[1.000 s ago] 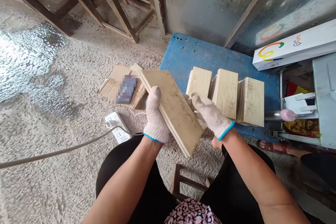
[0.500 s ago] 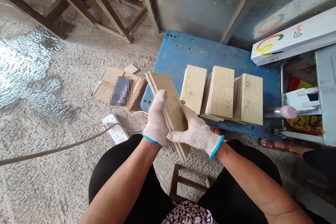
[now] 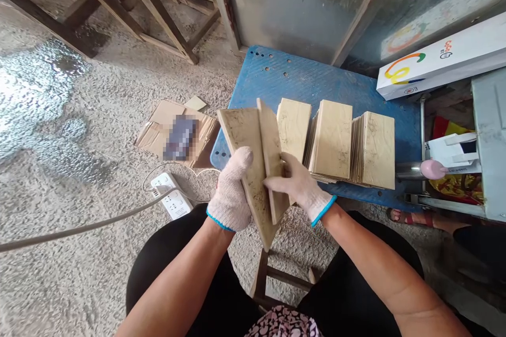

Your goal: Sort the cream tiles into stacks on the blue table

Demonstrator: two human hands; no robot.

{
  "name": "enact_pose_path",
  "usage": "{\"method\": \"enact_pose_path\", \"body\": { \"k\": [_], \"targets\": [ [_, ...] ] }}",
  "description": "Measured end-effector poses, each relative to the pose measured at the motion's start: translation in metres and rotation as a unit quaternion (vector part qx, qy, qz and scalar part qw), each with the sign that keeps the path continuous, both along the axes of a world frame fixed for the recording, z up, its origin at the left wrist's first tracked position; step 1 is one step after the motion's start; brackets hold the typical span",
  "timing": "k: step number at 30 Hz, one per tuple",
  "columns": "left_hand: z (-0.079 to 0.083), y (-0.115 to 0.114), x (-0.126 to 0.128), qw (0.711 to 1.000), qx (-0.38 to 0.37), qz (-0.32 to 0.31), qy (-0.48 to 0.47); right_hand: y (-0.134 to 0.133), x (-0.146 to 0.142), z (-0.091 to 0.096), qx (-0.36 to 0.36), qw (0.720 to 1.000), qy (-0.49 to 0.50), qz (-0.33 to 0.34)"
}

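The left hand (image 3: 230, 189) grips one board (image 3: 244, 129) and the right hand (image 3: 298, 181) pinches another board (image 3: 271, 147), set at an angle (both hands wear pale gloves (image 3: 225, 209)); three stacks (image 3: 331, 139) sit on a blue table (image 3: 306, 79).

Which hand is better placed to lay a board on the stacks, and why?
Probably the right hand: it grips one board on the side nearer the stacks, while the left hand holds another board farther from them.

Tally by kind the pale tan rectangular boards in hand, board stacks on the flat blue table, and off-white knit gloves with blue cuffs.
Pale tan boards, one each in left hand and right hand: 2
Board stacks on the blue table: 3
Off-white gloves: 2
Total: 7
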State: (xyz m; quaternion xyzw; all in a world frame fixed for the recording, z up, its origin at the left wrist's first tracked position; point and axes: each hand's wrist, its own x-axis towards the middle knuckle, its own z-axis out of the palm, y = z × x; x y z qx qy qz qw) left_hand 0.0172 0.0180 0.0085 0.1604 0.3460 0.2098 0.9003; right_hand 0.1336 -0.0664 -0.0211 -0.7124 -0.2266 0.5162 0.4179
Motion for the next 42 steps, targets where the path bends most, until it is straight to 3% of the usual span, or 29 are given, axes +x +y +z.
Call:
{"method": "enact_pose_path", "body": {
  "k": [5,8,11,16,23,27,35,42],
  "targets": [
    [0.008,0.005,0.002,1.000,0.006,0.010,0.003,0.007,0.016,0.000,0.055,0.991,0.084,-0.083],
    [0.006,0.008,-0.001,0.999,0.016,0.016,0.025,0.021,0.030,0.002,0.019,0.990,-0.024,-0.136],
    [0.003,0.010,-0.007,0.995,0.032,0.048,0.087,0.038,0.043,-0.006,-0.063,0.968,-0.162,-0.180],
    [0.004,0.009,-0.011,0.992,0.020,0.050,0.118,0.057,0.048,-0.029,-0.188,0.927,-0.280,-0.163],
    [0.006,0.010,-0.009,0.990,0.021,0.054,0.132,0.066,0.042,-0.063,-0.270,0.879,-0.363,-0.150],
    [0.000,0.005,-0.009,0.988,-0.008,0.053,0.144,0.070,0.040,-0.072,-0.286,0.875,-0.362,-0.144],
    [-0.007,-0.012,-0.005,0.988,-0.037,0.018,0.148,0.067,0.038,-0.063,-0.293,0.871,-0.366,-0.145],
    [-0.007,-0.017,-0.002,0.984,-0.037,0.014,0.175,0.066,0.028,-0.070,-0.257,0.880,-0.393,-0.074]
  ]
}}
